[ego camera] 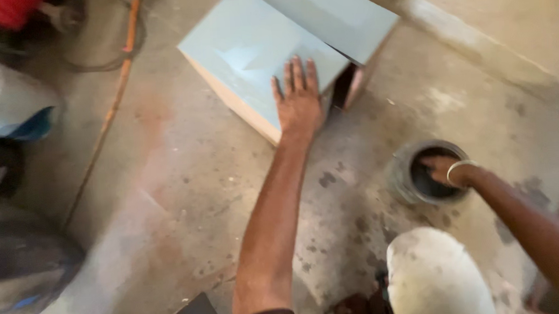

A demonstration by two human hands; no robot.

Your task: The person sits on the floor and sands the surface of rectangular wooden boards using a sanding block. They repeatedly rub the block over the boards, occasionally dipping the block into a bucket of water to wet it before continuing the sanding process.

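Your left hand [299,104] lies flat, fingers spread and released, on the pale blue box [247,55] at upper centre. Your right hand [445,169] dips into a round tin [400,179] at right on the concrete floor [184,182]; its fingers are hidden.

An orange hose [117,96] crosses the stained concrete floor [184,182].

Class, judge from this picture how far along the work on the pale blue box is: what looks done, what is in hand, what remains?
Done: the pale blue box has smooth, evenly coloured top faces. In hand: the left hand lies flat on it, while the right hand dips into the round tin. Left: the side of the box looks bare and lighter.
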